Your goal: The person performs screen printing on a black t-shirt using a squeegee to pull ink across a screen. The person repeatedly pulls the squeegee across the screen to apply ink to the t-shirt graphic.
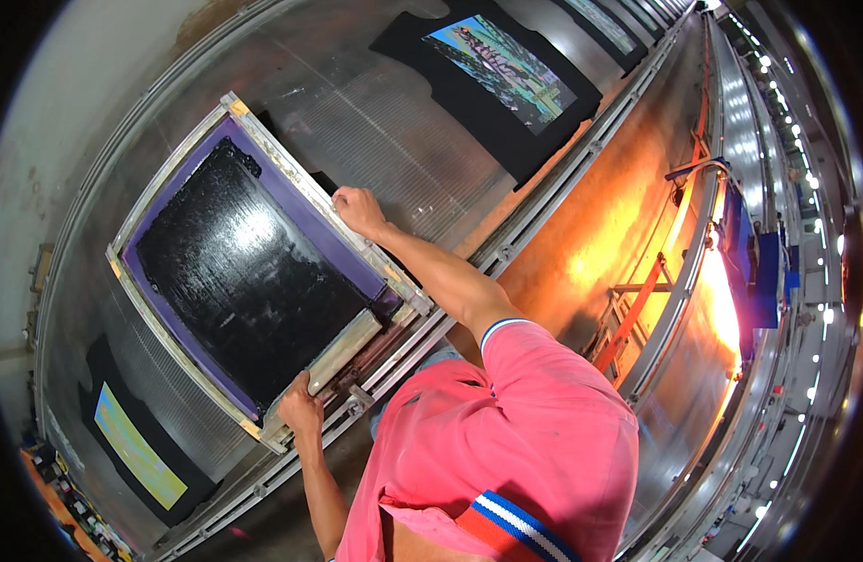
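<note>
A screen printing frame (172,351) with a purple mesh border (305,220) lies on the long metal table. Wet black ink (249,281) covers most of its mesh and shines under the light. At the near end of the frame rests a pale bar (345,353) that looks like a squeegee. My left hand (301,410) is closed at the near left corner, around the end of this bar; its fingertips are partly hidden. My right hand (359,214) has its fingers curled over the right rail of the frame, about midway along.
A black shirt piece with a colourful print (501,70) lies beyond the frame, with more pieces behind it. Another black piece with a yellow-green print (136,445) lies to the left. A metal rail (534,220) edges the table. At right, a heater glows orange (722,300).
</note>
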The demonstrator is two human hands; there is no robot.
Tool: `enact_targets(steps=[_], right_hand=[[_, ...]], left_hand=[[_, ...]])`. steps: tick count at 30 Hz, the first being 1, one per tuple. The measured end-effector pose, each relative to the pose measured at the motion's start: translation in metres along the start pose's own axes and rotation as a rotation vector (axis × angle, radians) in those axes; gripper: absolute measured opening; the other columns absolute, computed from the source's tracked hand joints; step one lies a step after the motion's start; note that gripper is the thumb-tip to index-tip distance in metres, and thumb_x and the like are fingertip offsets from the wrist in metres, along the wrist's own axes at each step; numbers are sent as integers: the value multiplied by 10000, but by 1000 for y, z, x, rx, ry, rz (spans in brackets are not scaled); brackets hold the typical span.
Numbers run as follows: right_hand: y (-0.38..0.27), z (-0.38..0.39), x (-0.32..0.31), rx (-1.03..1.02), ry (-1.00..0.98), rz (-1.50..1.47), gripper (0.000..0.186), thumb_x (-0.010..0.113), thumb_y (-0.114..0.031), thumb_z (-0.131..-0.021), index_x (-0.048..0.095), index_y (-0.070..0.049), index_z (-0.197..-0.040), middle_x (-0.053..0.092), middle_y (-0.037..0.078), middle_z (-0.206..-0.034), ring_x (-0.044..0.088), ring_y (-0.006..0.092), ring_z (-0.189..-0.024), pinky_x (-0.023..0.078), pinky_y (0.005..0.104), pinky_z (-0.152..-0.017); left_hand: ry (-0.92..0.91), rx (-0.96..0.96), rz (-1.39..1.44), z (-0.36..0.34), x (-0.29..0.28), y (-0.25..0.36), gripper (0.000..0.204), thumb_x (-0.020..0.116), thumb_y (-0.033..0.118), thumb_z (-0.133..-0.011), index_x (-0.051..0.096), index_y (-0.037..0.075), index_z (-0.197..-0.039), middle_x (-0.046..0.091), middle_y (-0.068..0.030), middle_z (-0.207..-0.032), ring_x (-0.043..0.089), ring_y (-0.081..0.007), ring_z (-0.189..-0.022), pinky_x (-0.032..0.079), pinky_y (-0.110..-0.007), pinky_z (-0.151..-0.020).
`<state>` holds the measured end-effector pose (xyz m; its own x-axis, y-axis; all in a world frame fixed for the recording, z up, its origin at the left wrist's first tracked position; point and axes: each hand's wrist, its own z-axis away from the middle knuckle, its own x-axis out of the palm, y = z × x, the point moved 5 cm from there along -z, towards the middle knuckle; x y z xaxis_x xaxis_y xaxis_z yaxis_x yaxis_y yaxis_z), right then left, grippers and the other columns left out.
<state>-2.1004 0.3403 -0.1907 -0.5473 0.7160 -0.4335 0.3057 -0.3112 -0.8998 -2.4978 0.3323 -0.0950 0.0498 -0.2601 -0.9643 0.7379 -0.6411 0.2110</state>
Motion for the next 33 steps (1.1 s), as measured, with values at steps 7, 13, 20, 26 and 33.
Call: enact_targets(steps=[7, 13, 20, 26, 33], right_hand=[[13, -7, 25, 95, -38, 73, 232, 554, -227, -903, 711, -59, -932, 698, 223, -849, 670, 422, -829, 529, 480, -769], [18, -21, 20, 213, -133, 33, 214, 536, -230, -916, 687, -82, -954, 679, 260, -827, 661, 461, -806, 530, 528, -743], [9, -14, 20, 265, -236, -102, 240, 476, -251, -959, 603, -51, -998, 670, 273, -827, 658, 475, -775, 516, 582, -706], [6, -15, 17, 260, -324, -152, 254, 453, -238, -983, 534, -16, -1075, 680, 258, -793, 672, 452, -728, 541, 561, -659], [2, -15, 18, 209, -287, -112, 198, 484, -211, -978, 537, -23, -950, 674, 208, -725, 672, 406, -647, 548, 510, -593]], left_hand=[[-129, -82, -44, -21, -6, -9, 477, 567, -31, -647, 764, 147, -1043, 693, -218, -853, 678, -400, -825, 536, -470, -746], [-193, -173, -54, -46, -12, -6, 427, 588, -31, -694, 767, 147, -1039, 724, -158, -964, 681, -364, -961, 517, -466, -881], [-185, -234, -206, -45, -1, -22, 322, 784, 108, -678, 758, 137, -998, 722, -22, -1139, 522, -351, -1306, 178, -757, -1011], [-79, -315, -267, -35, 0, -17, 292, 719, 15, -683, 717, 20, -975, 711, -170, -965, 634, -389, -995, 384, -546, -1066], [-51, -405, -373, -26, 3, -20, 351, 785, -1, -653, 731, 16, -999, 700, -190, -969, 650, -392, -958, 496, -466, -861]])
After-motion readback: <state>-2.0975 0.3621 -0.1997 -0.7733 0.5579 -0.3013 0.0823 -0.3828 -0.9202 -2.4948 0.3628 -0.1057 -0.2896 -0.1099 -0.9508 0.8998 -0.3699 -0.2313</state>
